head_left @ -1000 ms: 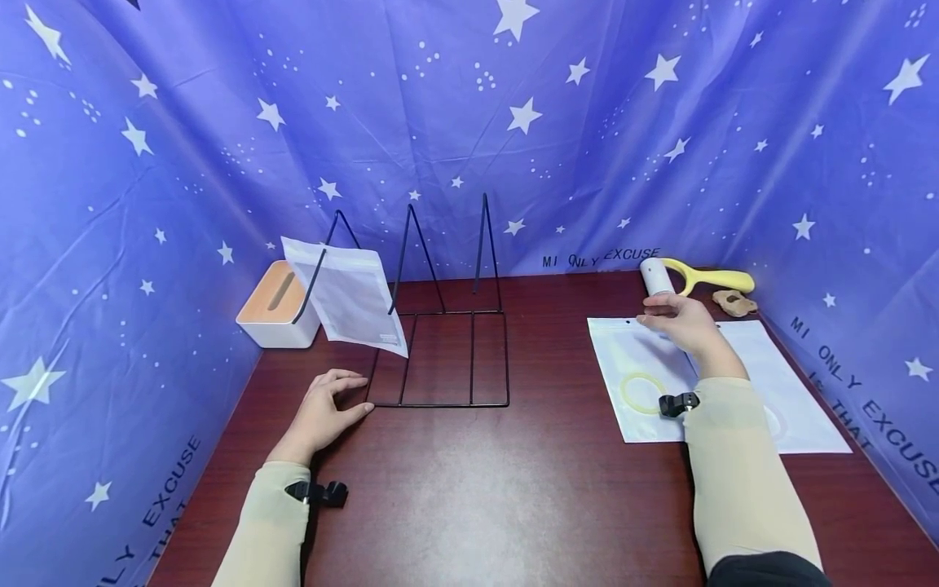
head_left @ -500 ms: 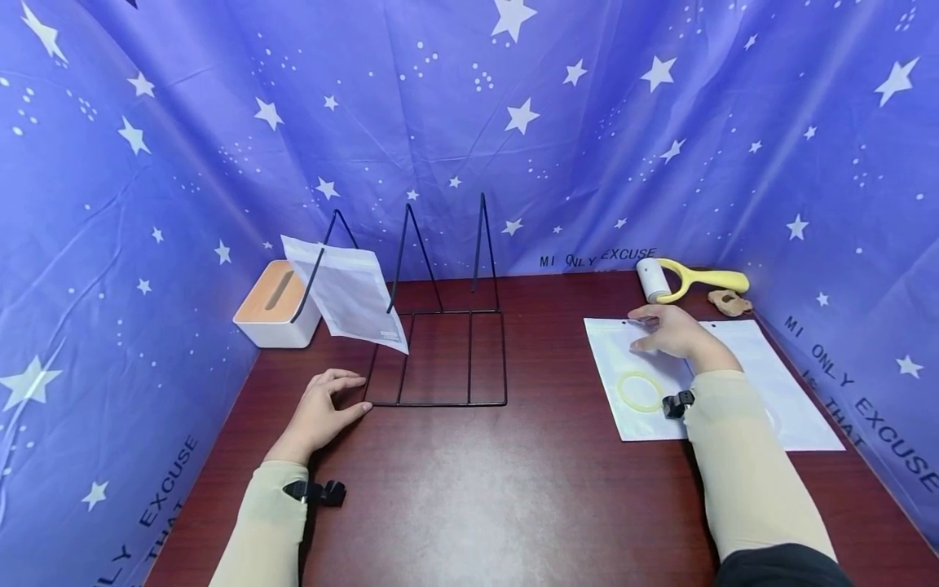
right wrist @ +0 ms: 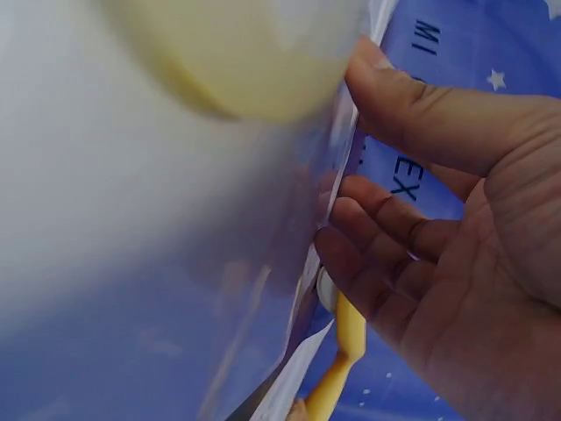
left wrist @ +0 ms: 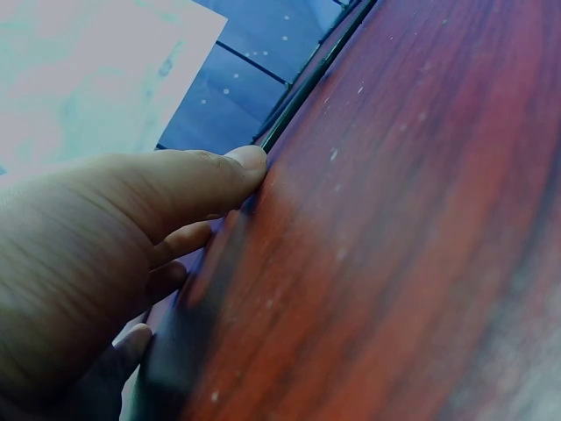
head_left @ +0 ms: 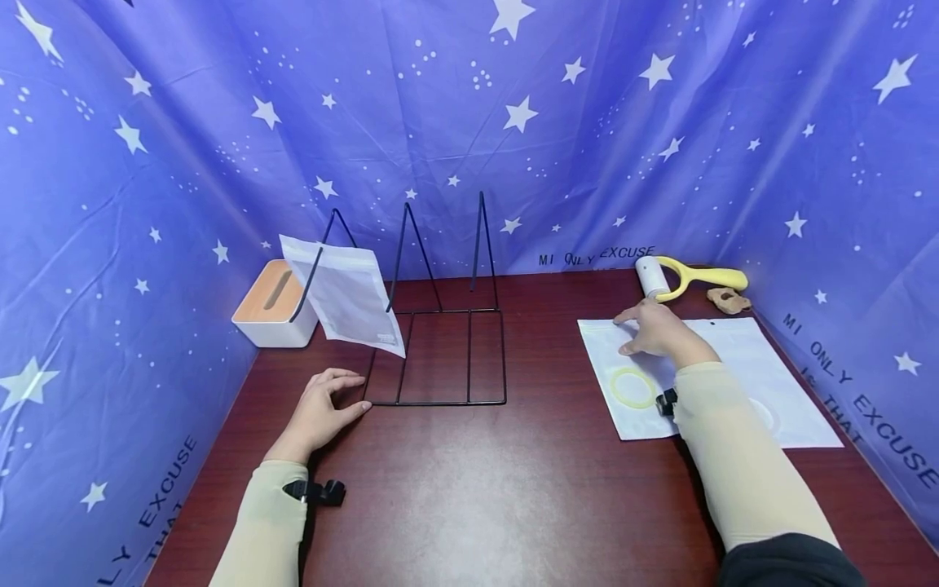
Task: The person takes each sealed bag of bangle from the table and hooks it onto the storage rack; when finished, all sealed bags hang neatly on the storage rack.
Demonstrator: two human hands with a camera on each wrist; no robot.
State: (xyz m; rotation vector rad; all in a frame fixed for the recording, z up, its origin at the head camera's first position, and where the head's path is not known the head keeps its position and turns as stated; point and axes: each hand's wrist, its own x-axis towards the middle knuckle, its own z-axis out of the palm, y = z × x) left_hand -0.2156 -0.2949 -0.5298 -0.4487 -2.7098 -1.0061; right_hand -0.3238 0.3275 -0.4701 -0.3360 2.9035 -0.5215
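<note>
My left hand [head_left: 319,412] rests at the near left corner of the black wire rack [head_left: 469,359]. Its thumb touches the wire, as the left wrist view also shows, and its fingers lie loosely apart from the thumb. A white translucent bag [head_left: 345,297] leans in the rack's leftmost divider. Over on the right, my right hand [head_left: 660,330] lies at the top edge of a flat zip bag [head_left: 601,350] that shows a yellow ring [head_left: 632,388]. Thumb and fingertips touch that edge with a gap between them. A second flat bag [head_left: 778,367] with a pale ring lies beside it, partly behind my arm.
Behind the rack's left side stands a white tissue box [head_left: 279,333] with a wooden lid. A yellow-handled lint roller [head_left: 697,277] and a small brown object [head_left: 728,300] lie at the back right. Starry blue curtains [head_left: 440,106] enclose the reddish-brown table [head_left: 469,497].
My right hand has moved left and down from near the lint roller along the top edge of the bag with the yellow ring. The left hand and rack stay in place.
</note>
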